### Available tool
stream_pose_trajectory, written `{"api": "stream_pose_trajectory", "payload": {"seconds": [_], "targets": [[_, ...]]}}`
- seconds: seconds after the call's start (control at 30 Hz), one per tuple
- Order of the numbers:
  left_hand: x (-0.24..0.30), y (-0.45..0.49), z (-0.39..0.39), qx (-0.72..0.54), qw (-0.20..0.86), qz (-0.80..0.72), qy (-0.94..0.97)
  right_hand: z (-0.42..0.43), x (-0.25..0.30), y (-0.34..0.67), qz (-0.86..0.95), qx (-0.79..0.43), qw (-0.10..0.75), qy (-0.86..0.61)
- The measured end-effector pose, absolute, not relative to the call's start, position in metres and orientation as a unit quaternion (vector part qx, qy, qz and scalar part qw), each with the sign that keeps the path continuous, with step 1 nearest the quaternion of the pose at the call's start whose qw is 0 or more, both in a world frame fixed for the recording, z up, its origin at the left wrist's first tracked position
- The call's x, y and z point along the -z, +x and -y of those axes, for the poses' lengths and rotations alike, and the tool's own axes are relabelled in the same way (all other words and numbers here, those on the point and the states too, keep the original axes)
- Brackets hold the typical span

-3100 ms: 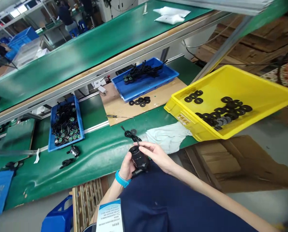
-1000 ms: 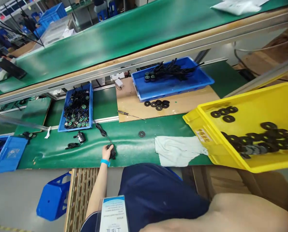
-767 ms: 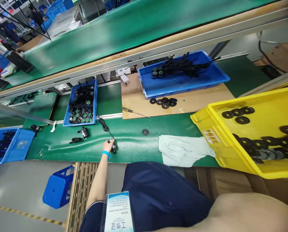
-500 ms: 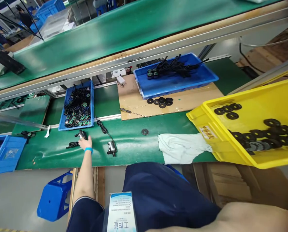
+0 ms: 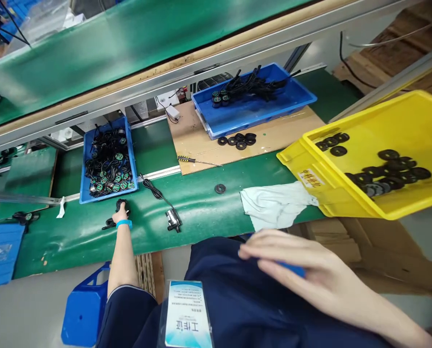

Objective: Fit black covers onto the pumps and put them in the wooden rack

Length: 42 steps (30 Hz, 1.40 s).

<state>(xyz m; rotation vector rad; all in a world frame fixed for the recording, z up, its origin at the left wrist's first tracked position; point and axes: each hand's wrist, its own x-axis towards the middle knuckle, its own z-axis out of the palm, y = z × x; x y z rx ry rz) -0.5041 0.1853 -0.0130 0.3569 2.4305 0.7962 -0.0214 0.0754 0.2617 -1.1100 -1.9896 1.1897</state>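
Far out on the left of the green bench, my left hand [image 5: 120,215] closes round a small pump [image 5: 121,205] with a dark end showing past the fingers. Its coiled black cable [image 5: 109,223] lies beside the wrist. A second small pump [image 5: 173,220], a silver cylinder with black fittings, lies to the right with its cable [image 5: 152,187] stretching up the bench. My right hand [image 5: 303,261] hovers over my lap, fingers stretched and holding nothing. Nearest to it is a pale cloth [image 5: 270,205]. One black slotted disc [image 5: 220,188] lies mid-bench.
A blue tray [image 5: 81,191] of wired round parts stands behind my left hand. Another blue tray [image 5: 233,126] holds black cabled parts on cardboard, near black rings [image 5: 241,145] and a screwdriver [image 5: 186,159]. A yellow bin [image 5: 346,205] with black rings fills the right. A blue stool [image 5: 81,314] stands below.
My left hand went from reaching over the pump with spread fingers to closing on it. My right hand has come up into view over my lap. The camera view has shifted slightly.
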Motion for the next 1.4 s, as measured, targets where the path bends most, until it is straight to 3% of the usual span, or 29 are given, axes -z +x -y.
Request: {"api": "stream_pose_trajectory", "payload": {"seconds": [0.13, 0.37, 0.5, 0.6, 0.77, 1.03, 1.23, 1.4], "targets": [[-0.021, -0.491, -0.163, -0.371, 0.344, -0.860, 0.067, -0.082, -0.202, -0.014, 0.741, -0.350, 0.290, -0.494], [-0.133, -0.418, -0.122, -0.505, 0.507, -0.697, 0.056, -0.117, -0.172, -0.050, 0.849, -0.256, 0.233, -0.399], [-0.186, -0.318, -0.110, -0.622, 0.599, -0.503, 0.037, -0.131, -0.174, -0.063, 0.841, -0.319, 0.255, -0.355], [-0.198, -0.239, -0.115, -0.610, 0.660, -0.438, 0.023, -0.133, -0.166, -0.051, 0.785, -0.444, 0.266, -0.340], [-0.166, -0.137, -0.146, -0.530, 0.736, -0.421, -0.010, -0.127, -0.150, 0.014, 0.687, -0.539, 0.238, -0.427], [-0.076, -0.016, -0.168, -0.251, 0.821, -0.512, 0.036, -0.115, -0.140, 0.144, 0.743, -0.298, 0.170, -0.575], [-0.021, 0.048, -0.177, -0.141, 0.804, -0.561, 0.135, -0.111, -0.108, 0.200, 0.755, -0.264, 0.033, -0.599], [0.007, 0.074, -0.185, -0.081, 0.761, -0.602, 0.228, -0.117, -0.074, 0.222, 0.745, -0.265, -0.005, -0.612]]}}
